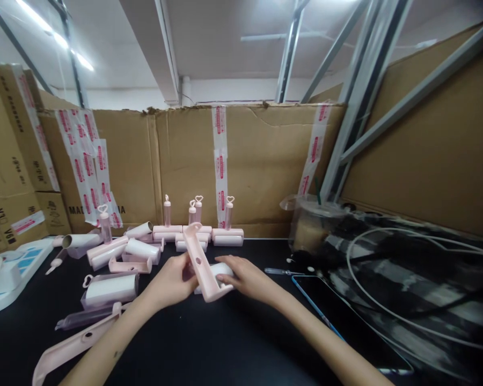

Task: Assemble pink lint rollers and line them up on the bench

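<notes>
Both hands work together above the matte black desk [241, 343], forward of the wearer. Left hand [172, 281]: grasping the pale pink plastic bracket with bent ends [204, 276] by its left side; the fingertips are partly hidden behind it. Right hand [245, 276]: curled around a smooth white cylindrical roll [222, 269], thumb near the bracket's lower end. Key relation: bracket lies between the two hands, immediately right of the left hand; its long axis slants from upper left, the far end, to lower right, the end nearer the wearer. Roll sits just behind the bracket's right edge, so the right hand is the nearer one to it. The bracket hides much of the roll; its axis, and whether the two pieces touch, cannot be told. On the desk at lower left, well apart from the held pieces, a second pink plastic bracket [74, 343] lies partly beneath the left forearm in view. Right of the right hand: a dark-screened phone with a blue edge [346, 316], flat, near the forearm.
</notes>
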Available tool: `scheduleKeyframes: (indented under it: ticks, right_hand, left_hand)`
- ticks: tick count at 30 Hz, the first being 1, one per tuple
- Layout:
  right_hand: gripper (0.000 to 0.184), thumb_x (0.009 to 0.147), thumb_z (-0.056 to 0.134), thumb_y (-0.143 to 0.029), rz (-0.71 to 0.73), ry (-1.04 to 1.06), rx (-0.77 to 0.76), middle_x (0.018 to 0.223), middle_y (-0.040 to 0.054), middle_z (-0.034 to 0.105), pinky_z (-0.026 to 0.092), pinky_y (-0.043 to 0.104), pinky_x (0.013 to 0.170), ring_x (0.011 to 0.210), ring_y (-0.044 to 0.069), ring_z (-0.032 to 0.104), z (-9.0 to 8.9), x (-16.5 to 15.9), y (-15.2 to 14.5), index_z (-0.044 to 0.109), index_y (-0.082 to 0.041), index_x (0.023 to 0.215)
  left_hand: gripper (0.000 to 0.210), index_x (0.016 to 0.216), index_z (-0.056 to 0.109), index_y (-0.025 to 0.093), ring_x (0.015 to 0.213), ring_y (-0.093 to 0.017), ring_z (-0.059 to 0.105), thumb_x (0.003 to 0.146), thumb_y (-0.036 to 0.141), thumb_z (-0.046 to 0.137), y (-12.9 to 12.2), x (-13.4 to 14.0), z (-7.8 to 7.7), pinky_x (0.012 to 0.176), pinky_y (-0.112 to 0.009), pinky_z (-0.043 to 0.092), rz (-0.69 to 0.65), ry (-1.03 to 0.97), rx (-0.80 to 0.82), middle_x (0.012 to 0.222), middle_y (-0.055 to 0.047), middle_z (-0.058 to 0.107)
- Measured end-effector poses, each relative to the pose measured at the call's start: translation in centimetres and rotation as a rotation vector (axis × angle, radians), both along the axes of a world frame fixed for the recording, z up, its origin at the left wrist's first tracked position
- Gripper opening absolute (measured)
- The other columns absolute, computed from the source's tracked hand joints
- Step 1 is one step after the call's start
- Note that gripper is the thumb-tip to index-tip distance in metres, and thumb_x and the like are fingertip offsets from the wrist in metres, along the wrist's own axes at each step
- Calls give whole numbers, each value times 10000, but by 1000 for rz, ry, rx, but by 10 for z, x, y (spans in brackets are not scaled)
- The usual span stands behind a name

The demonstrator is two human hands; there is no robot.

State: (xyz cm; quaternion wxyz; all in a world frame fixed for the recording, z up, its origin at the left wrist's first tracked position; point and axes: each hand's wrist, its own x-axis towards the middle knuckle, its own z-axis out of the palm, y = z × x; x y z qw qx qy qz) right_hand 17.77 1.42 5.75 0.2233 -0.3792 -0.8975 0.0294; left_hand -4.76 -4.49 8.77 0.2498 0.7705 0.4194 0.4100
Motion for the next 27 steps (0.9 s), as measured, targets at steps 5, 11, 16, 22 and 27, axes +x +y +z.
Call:
scheduleKeyframes:
  ticks: [5, 11, 16, 22, 27]
  right_hand:
    - [378, 801, 567, -430, -82, -8, 27, 1058, 95, 652, 447, 385, 843, 987, 254, 594, 0, 10, 7, 589, -166, 1070]
    - [353, 796, 561, -430, -171, 54, 41, 1051, 77, 665, 452, 356, 809, 968, 251, 610, 8, 17, 8, 609, -192, 1053]
    - [400, 773, 517, -563, -283, 63, -115, 936, 54, 696, 461, 324, 704, 849, 253, 641, 9, 19, 8, 656, -232, 950]
    - [400, 752, 568, -533, -142, 240, -203, 954, 54, 683, 461, 317, 751, 864, 232, 625, -5, 11, 12, 660, -207, 965]
    - [377, 685, 671, -476, 12, 355, -233, 1009, 88, 651, 458, 320, 833, 922, 223, 607, -9, 1, 7, 694, -178, 915]
  left_hand:
    - [121, 659, 627, 212, 524, -180, 559, 704, 288, 543, -14, 7, -21, 518, -247, 336, -72, 428, -27, 597, -12, 633]
    - [240, 521, 578, 209, 530, -236, 603, 699, 368, 549, -19, 10, -38, 530, -285, 345, 49, 663, 140, 538, -53, 625]
    - [247, 620, 624, 204, 647, -262, 647, 716, 407, 521, -17, 6, -34, 591, -303, 404, 139, 792, 14, 706, -81, 683]
    - [521, 734, 654, 184, 706, -302, 632, 637, 678, 519, -12, 3, -22, 656, -358, 426, 188, 860, 13, 698, -98, 673]
    - [575, 1050, 563, 156, 1016, -304, 531, 706, 616, 529, 4, 10, -32, 851, -410, 401, 226, 529, 248, 1045, -131, 610]
